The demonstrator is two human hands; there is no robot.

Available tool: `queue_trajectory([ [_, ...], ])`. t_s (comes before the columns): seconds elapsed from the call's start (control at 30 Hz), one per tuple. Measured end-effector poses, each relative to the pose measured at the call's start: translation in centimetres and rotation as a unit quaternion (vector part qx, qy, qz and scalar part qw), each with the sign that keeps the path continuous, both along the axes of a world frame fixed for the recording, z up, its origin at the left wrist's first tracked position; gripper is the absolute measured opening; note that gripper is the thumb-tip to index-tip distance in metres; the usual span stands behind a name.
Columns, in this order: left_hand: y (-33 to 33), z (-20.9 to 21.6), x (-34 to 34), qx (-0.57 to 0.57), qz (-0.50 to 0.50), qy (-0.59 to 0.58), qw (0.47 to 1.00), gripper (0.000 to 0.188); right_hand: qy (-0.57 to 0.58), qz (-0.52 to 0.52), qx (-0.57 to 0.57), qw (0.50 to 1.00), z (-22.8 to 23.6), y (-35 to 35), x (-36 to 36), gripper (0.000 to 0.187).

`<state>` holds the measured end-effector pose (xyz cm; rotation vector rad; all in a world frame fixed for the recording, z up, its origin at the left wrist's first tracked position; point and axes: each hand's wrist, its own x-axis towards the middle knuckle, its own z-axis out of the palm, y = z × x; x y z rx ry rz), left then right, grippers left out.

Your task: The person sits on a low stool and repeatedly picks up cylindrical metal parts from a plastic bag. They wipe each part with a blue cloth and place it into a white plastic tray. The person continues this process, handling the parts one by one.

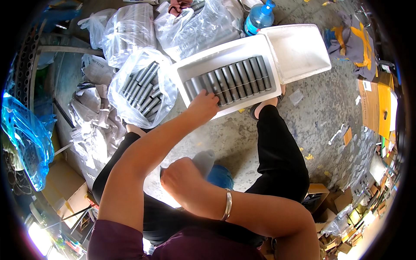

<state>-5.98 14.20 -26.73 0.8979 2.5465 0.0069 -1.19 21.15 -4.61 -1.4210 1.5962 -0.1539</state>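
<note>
My left hand [203, 105] reaches into a white foam box [227, 112]. Its curled fingers grip the near end of a grey tube [209, 86], one of a row lying side by side inside. The upper tubes in that row, such as the grey tube [253, 74] at the right, lie slightly slanted. Closer to my body, my right hand [184, 177] is closed, its fingers mostly hidden behind the back of the hand. A dark rim shows at its left side. A soft-edged grey shape [203, 161] sticks out beyond it, above a blue round object [220, 177].
Left of the box, an open plastic bag [167, 102] holds more tubes. Wrapped bundles [130, 32] stand behind. The box's white lid [299, 52] lies at the right, near a blue water bottle [260, 19]. Crumpled paper [93, 112] and cardboard boxes [375, 106] flank my legs.
</note>
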Motion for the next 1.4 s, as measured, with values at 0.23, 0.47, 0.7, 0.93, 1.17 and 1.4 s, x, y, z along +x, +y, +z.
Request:
queue_trajectory([
  [0.23,-0.6,-0.6,0.3,0.027,0.024,0.031,0.999,0.006,-0.006,-0.018,-0.021,1.000,0.6,0.6,-0.8,0.026],
  [0.47,-0.6,-0.9,0.6,0.076,0.045,0.030,0.996,0.008,-0.004,0.008,-0.005,1.000,0.6,0.4,-0.5,0.026],
  [0.7,-0.9,1.3,-2.2,0.067,0.199,0.069,0.975,0.023,0.000,-0.006,-0.016,1.000,0.1,0.5,0.0,0.025],
  [0.93,-2.7,0.5,-2.3,0.102,0.343,0.035,0.933,0.060,-0.015,-0.013,-0.017,1.000,-0.4,-0.3,0.2,0.026],
  [1.17,-3.3,-1.6,-1.8,0.139,0.352,0.023,0.926,0.067,0.003,-0.038,0.009,0.999,-2.7,-2.4,3.9,0.020],
  [1.4,-2.4,0.5,-2.3,0.144,0.340,0.002,0.930,0.061,0.218,-0.187,-0.260,0.922,-13.1,-2.3,9.7,0.020],
])
